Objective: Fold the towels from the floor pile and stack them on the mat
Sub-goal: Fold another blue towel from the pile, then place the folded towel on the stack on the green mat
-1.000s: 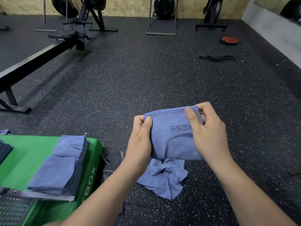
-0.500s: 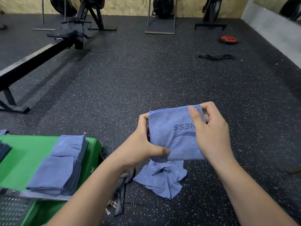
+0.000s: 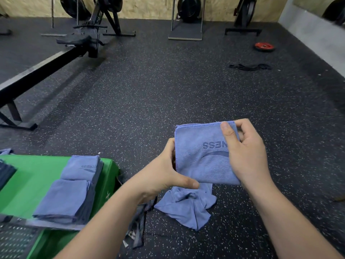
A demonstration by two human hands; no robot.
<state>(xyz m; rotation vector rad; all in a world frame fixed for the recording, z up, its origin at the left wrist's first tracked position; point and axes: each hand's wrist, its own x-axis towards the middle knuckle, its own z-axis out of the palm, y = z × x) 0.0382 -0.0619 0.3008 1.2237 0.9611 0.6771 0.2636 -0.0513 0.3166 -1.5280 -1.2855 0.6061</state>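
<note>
Our left hand (image 3: 164, 174) and right hand (image 3: 246, 152) each close their grip, pinching the folded towel (image 3: 197, 159), so its layers stay together for the green mat (image 3: 37, 174).

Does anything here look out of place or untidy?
A crumpled blue towel and a grey cloth lie unfolded on the floor. The folded stacks on the green mat look tidy.

Crumpled towel (image 3: 186, 206) on speckled floor (image 3: 168, 90)
</note>
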